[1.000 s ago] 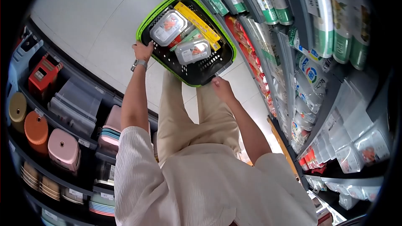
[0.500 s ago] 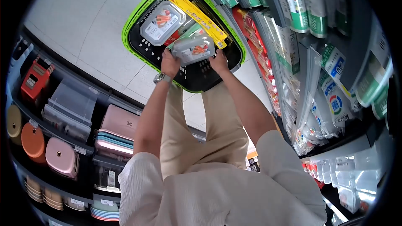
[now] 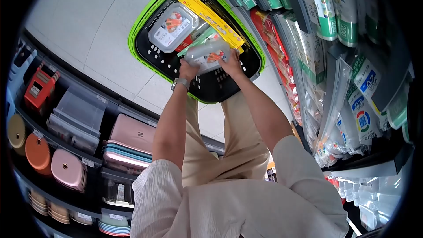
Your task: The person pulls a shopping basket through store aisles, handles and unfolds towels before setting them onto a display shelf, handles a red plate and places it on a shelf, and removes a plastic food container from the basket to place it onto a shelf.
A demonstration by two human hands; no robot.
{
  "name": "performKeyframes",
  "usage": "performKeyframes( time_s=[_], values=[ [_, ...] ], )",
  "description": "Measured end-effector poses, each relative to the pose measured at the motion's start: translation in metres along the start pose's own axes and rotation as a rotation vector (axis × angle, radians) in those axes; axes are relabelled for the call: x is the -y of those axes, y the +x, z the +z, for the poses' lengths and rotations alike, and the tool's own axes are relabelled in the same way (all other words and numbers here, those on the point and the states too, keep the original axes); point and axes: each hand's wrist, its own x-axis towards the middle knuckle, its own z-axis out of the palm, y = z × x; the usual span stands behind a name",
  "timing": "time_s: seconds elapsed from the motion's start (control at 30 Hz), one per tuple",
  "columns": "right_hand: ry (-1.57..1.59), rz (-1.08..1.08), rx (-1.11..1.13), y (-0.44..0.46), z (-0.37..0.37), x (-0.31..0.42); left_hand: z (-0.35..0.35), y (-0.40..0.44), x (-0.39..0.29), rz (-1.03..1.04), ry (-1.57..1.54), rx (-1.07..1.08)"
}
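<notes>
A black shopping basket with a green rim [image 3: 135, 23] stands at the top centre. Inside it, my left hand [image 3: 188, 70] grips the left side of a clear lidded plastic container [image 3: 209, 56] with a printed label. My right hand [image 3: 231, 63] holds the same container by its right side. Another clear container [image 3: 173, 27] lies in the basket to the upper left. A long yellow box [image 3: 211, 20] rests along the basket's upper right side. Between these, a green and white package [image 3: 200, 42] and something red are partly covered.
Left shelves hold a red bin [image 3: 41, 89], clear boxes [image 3: 79, 112], pink lidded containers [image 3: 69, 169] and an orange one [image 3: 38, 153]. On the right are shelves with green and white rolls [image 3: 327, 27] and bagged goods [image 3: 362, 113]. Tiled floor [image 3: 114, 57] lies left of the basket.
Both hands have left the basket's rim and taken hold of the lower container, which is now slightly further right and tilted. The basket appears larger in view.
</notes>
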Motion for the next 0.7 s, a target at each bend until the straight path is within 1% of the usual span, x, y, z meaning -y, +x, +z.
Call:
performKeyframes(
  time_s=[0.03,0.07,0.13,0.17,0.23,0.27,0.3,0.33,0.37,0.43,0.47,0.53,0.57,0.63,0.67,0.7],
  values=[
    [-0.067,-0.05,-0.042,-0.006,-0.001,0.0,0.002,-0.004,0.003,0.041,-0.071,-0.031],
    [-0.135,-0.105,-0.087,-0.011,-0.006,0.002,0.001,-0.011,0.005,0.045,-0.072,-0.029],
    [-0.104,-0.085,-0.124,-0.036,-0.024,0.017,-0.006,-0.024,0.004,0.236,0.175,-0.236],
    [-0.07,-0.061,-0.153,-0.051,-0.031,0.02,-0.011,-0.034,0.003,0.253,0.171,-0.247],
    [-0.046,-0.107,-0.263,-0.081,-0.044,0.024,-0.029,-0.066,-0.003,0.337,0.064,-0.219],
    [-0.046,-0.127,-0.31,-0.099,-0.054,0.03,-0.042,-0.094,-0.012,0.358,0.039,-0.234],
    [0.052,-0.11,-0.333,-0.118,-0.064,0.035,-0.055,-0.126,-0.022,0.382,0.015,-0.249],
    [0.231,-0.065,-0.282,-0.133,-0.066,0.033,-0.068,-0.156,-0.029,0.374,-0.011,-0.23],
    [0.226,-0.117,-0.353,-0.158,-0.077,0.049,-0.081,-0.186,-0.034,0.368,-0.035,-0.209],
    [0.274,-0.111,-0.331,-0.214,-0.096,0.073,-0.105,-0.252,-0.039,0.34,-0.008,-0.225],
    [0.271,-0.09,-0.33,-0.24,-0.104,0.081,-0.113,-0.281,-0.039,0.366,-0.015,-0.244],
    [0.279,-0.1,-0.367,-0.301,-0.121,0.107,-0.126,-0.339,-0.027,0.446,-0.115,-0.286],
    [0.28,-0.089,-0.398,-0.323,-0.134,0.123,-0.13,-0.355,-0.018,0.471,-0.117,-0.296],
    [0.311,-0.135,-0.401,-0.362,-0.162,0.155,-0.141,-0.382,-0.006,0.654,-0.246,-0.341],
    [0.331,-0.166,-0.384,-0.381,-0.174,0.168,-0.161,-0.419,-0.028,0.57,-0.354,-0.247],
    [0.342,-0.177,-0.401,-0.399,-0.184,0.18,-0.177,-0.443,-0.038,0.592,-0.349,-0.25]
  ],
)
